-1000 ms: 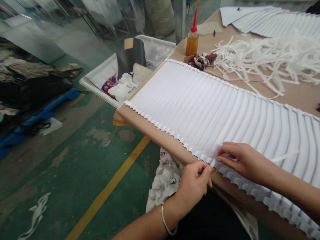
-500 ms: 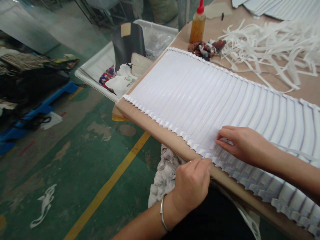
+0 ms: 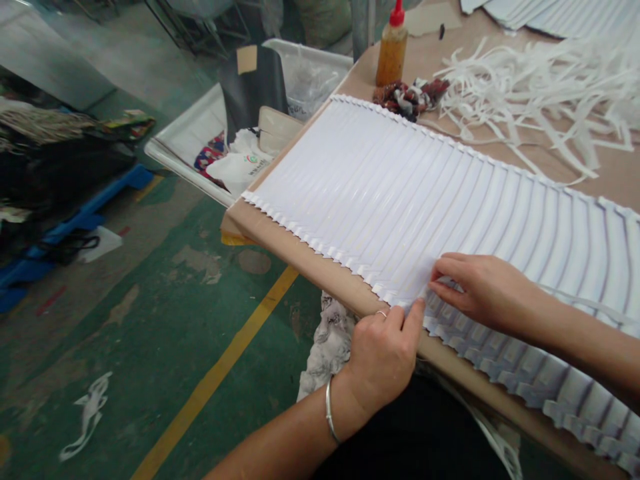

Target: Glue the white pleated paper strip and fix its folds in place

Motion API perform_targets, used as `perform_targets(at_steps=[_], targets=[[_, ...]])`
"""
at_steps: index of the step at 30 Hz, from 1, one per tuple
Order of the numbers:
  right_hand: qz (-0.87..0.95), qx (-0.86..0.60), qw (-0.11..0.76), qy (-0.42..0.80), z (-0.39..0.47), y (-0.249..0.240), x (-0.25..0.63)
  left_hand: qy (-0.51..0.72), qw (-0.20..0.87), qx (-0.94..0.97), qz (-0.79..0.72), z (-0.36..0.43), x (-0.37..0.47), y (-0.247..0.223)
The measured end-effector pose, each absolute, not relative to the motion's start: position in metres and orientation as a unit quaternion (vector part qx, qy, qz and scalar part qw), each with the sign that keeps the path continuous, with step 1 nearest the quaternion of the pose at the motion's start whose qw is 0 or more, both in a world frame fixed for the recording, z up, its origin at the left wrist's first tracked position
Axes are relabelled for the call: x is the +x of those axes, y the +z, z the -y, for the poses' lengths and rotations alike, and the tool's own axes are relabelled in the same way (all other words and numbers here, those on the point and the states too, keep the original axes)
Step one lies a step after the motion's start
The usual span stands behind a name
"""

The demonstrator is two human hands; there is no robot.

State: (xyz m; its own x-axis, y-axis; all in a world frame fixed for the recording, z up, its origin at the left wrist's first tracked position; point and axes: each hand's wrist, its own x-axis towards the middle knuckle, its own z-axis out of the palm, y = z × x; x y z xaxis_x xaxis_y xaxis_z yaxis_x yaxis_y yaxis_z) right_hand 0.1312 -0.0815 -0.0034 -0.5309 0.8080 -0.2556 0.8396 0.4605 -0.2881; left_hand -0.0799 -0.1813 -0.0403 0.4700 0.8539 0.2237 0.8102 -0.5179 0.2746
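A long row of overlapping white sheets (image 3: 370, 193) with folded, notched edges lies along the table. At its near edge my left hand (image 3: 385, 353) is closed, its index finger pressing on a sheet's folded edge and its thumb hidden. It wears a ring and a bangle. My right hand (image 3: 465, 283) rests just above the left fingertips, thumb and index finger pinched on what looks like a thin white strip, mostly hidden by the fingers. Another part of a narrow pale strip (image 3: 590, 301) shows beyond the right forearm, lying over the sheets.
Behind the sheets are a red-capped bottle of amber liquid (image 3: 391, 53), a dark patterned hair tie (image 3: 407, 100) and a tangle of white strips (image 3: 540, 100). More white sheets (image 3: 575, 17) lie at the back. A white bin (image 3: 185, 163) stands beyond the brown-covered table's corner (image 3: 240, 217).
My left index finger has straightened and moved up onto the sheet's edge, closer to the right fingertips. The right hand stays almost still.
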Motion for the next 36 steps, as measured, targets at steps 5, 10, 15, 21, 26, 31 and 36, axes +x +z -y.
perform_targets(at_steps=[5,10,15,21,26,31,36], targets=[[-0.858,0.473,0.011,-0.201,0.067,-0.003,0.145,0.154,0.074,0.853,-0.494,0.181,-0.079,-0.039],[-0.842,0.496,-0.021,-0.212,0.024,0.005,0.176,0.160,0.072,0.853,-0.492,0.180,-0.078,-0.039],[-0.810,0.546,-0.014,-0.215,-0.012,0.009,0.193,0.175,0.061,0.849,-0.496,0.179,-0.079,-0.038],[-0.808,0.549,-0.001,-0.215,-0.017,0.003,0.191,0.182,0.062,0.848,-0.494,0.178,-0.080,-0.037],[-0.804,0.562,-0.008,-0.195,-0.016,-0.002,0.190,0.187,0.056,0.845,-0.497,0.177,-0.080,-0.037],[-0.794,0.576,-0.012,-0.193,-0.043,-0.002,0.213,0.203,0.053,0.842,-0.496,0.177,-0.081,-0.036],[-0.776,0.588,-0.025,-0.225,-0.084,-0.001,0.244,0.214,0.056,0.846,-0.486,0.175,-0.082,-0.039]])
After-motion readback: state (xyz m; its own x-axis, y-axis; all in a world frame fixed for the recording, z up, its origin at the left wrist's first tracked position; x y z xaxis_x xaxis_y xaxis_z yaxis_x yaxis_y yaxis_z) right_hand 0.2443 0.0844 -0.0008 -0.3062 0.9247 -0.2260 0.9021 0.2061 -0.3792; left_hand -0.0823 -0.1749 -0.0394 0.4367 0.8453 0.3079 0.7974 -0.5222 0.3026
